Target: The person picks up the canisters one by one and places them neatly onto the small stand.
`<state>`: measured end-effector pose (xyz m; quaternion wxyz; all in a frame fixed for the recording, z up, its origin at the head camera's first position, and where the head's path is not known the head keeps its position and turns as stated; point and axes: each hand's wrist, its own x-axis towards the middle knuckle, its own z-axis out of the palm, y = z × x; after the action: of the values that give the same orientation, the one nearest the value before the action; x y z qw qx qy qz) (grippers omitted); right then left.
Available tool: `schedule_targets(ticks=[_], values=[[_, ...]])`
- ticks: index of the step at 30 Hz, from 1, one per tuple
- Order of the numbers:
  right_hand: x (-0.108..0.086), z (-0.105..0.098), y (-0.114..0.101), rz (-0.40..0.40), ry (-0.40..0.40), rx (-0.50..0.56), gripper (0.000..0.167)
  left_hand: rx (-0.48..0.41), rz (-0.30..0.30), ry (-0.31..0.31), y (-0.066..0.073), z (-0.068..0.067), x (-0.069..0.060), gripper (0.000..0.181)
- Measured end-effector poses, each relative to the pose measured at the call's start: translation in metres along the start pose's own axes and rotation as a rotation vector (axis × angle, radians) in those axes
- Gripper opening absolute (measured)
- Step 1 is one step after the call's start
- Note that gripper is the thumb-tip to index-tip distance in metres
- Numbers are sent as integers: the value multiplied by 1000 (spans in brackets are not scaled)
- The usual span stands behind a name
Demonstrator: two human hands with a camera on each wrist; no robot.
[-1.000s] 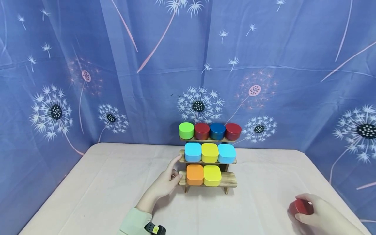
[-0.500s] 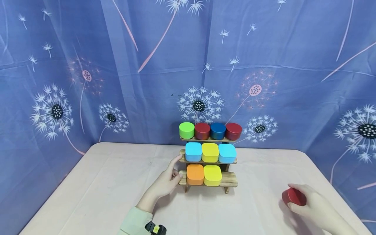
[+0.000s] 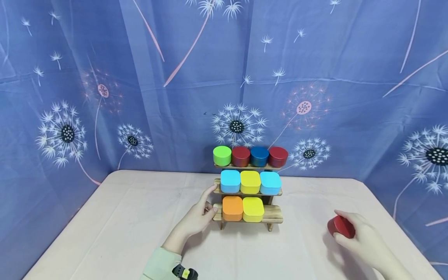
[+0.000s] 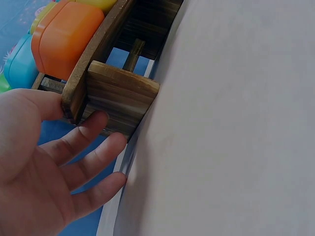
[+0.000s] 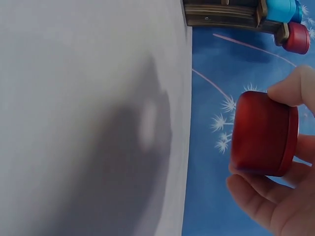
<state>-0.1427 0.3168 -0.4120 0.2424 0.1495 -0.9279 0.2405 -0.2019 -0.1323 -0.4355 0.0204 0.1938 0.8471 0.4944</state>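
A three-step wooden stand point(image 3: 273, 214) bears small lidded boxes and tins. On its bottom step are an orange box point(image 3: 232, 209) and a yellow box point(image 3: 253, 209). My left hand point(image 3: 196, 216) rests at the stand's left side, thumb against the bottom step and index finger at the middle one; the other fingers are loosely bent. Away to the right, my right hand point(image 3: 364, 239) grips a small red tin point(image 5: 263, 132) between thumb and fingers. The tin is tilted and held above the table, with its shadow below.
The middle step carries a yellow box point(image 3: 250, 182) between two light blue boxes. Up top stand a green tin point(image 3: 222, 156), two red tins and a dark blue tin point(image 3: 259, 156). A pale cloth covers the table point(image 3: 140, 217); a blue dandelion-print curtain point(image 3: 182, 116) hangs behind.
My right hand has moved left and farther from me, carrying the red tin toward the stand. The left hand and the stand have stayed in place.
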Motion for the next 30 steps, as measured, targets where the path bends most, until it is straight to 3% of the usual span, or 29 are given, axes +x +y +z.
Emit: schedule_targets(ticks=[12,20,30], values=[[6,6,-16,53,23,30,61,5,-8,-1,0,0,0,69],[13,14,-22,26,73,95,59,4,-10,-4,0,0,-1,69],[21,21,-32,-66,117,127,60,-6,-11,-6,2,-1,-1,69]])
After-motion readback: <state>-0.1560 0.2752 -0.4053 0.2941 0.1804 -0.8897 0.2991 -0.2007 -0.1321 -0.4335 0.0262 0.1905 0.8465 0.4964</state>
